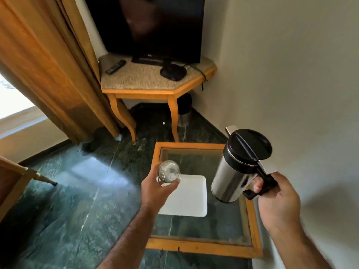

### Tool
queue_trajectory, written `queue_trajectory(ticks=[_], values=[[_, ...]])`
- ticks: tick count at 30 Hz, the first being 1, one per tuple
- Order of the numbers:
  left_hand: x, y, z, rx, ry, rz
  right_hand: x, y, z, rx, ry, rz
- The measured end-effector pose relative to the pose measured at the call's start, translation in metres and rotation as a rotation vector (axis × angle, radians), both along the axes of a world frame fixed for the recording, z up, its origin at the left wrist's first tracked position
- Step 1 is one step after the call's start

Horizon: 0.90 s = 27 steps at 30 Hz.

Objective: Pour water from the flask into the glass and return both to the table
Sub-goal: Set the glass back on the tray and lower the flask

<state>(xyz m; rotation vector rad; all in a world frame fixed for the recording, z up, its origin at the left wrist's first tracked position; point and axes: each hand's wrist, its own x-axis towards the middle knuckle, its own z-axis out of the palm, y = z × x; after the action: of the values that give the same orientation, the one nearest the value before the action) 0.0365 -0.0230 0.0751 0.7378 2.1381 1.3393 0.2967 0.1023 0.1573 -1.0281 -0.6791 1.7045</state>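
My left hand (155,188) grips a clear drinking glass (169,171), held above the left side of a low glass-topped table (202,247) with a wooden frame. My right hand (277,200) holds the black handle of a steel flask (232,177) with a black lid. The flask hangs in the air over the table's right side, nearly upright with a slight tilt, and well apart from the glass. No water is seen running from its spout. Whether the glass holds water cannot be made out.
A white square tray (191,199) lies on the glass top under the hands. Behind stands a corner table (139,92) with a television (155,26), a remote (115,66) and a black box. A curtain (48,65) hangs left; a wall runs along the right.
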Motion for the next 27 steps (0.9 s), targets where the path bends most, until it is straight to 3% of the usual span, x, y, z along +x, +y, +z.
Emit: queue_trajectory(ticks=[6, 16, 27], values=[[0.003, 0.004, -0.094, -0.061, 0.009, -0.015, 0.008, 0.002, -0.094, -0.091, -0.026, -0.138], [0.006, 0.018, -0.220, -0.224, 0.103, -0.099, 0.014, 0.004, -0.206, -0.103, -0.027, -0.183], [0.001, 0.035, -0.283, -0.316, 0.119, -0.084, 0.023, 0.014, -0.256, -0.070, -0.016, -0.150]])
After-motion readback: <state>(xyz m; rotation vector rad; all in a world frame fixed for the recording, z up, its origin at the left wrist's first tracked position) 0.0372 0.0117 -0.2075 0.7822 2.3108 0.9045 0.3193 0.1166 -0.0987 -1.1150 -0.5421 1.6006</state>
